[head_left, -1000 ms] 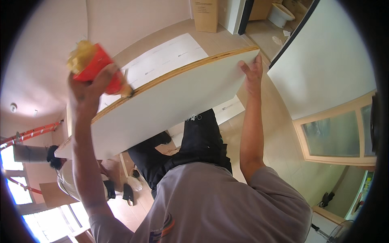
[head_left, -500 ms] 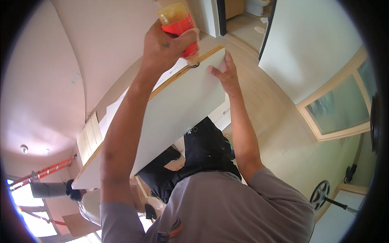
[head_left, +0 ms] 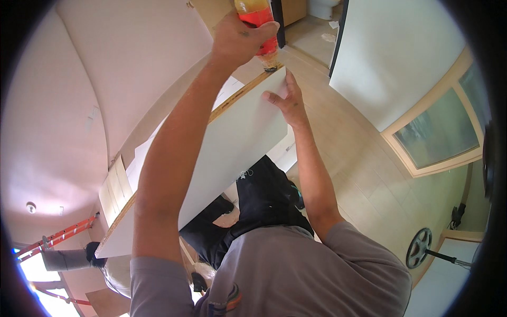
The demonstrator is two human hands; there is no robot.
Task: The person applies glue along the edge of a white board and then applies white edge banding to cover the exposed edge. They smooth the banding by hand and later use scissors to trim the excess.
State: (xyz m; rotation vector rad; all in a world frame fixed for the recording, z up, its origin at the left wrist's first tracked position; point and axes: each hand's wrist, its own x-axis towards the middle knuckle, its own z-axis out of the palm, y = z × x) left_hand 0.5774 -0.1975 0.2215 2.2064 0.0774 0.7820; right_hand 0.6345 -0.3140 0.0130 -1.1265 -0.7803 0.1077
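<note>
A red-labelled bottle (head_left: 256,17), yellowish inside, points neck-down at the far end of a white board (head_left: 237,127). The left hand's grip (head_left: 240,39) clasps it; the right hand's grip (head_left: 288,103) holds the board's far end. Right lies tiled floor (head_left: 364,158); left, an orange ladder (head_left: 63,232).

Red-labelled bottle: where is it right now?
Top centre of the head view, the red-labelled bottle is held neck-down in the left hand, its dark tip at the white-faced panel's edge, above the right hand.
</note>
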